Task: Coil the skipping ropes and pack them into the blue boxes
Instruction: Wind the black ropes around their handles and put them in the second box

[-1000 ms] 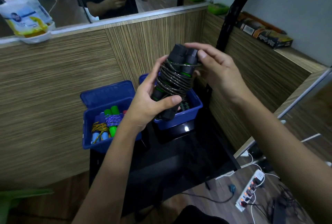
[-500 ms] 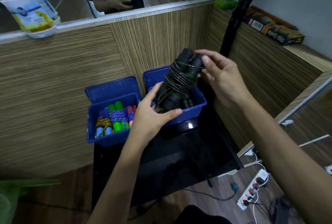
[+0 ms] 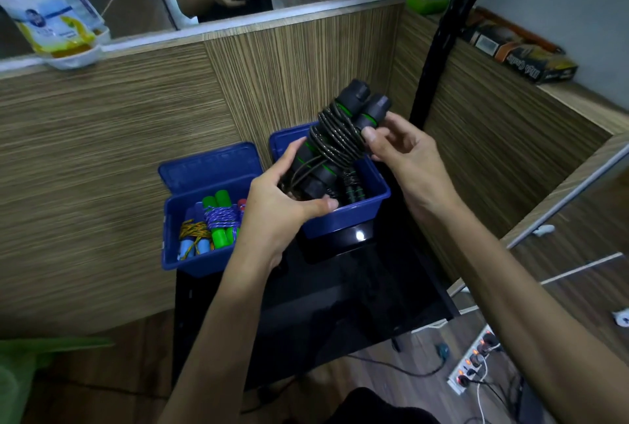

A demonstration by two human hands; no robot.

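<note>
From the head camera, both bare forearms reach forward and up from the bottom edge and meet over the right blue box (image 3: pixel 343 219). The left hand (image 3: pixel 282 209) cups the lower end of the black skipping rope bundle (image 3: pixel 335 141), its thumb curled across the front near the box's rim and its fingers wrapped behind. The right hand (image 3: pixel 405 154) sits higher, palm turned toward the bundle, its fingertips pinching the upper part just below the handle caps.

The bundle's two black handles with green rings lie side by side, bound by dark cord wound around their middle. Its long axis tilts, the caps pointing up and to the right toward the wood panel, the lower end dipping into the right blue box, where another dark rope lies.

Just beside it, the left blue box (image 3: pixel 204 262), lid open, holds colourful coiled ropes (image 3: pixel 218 224). Both boxes stand on a black table (image 3: pixel 340 304).
</note>
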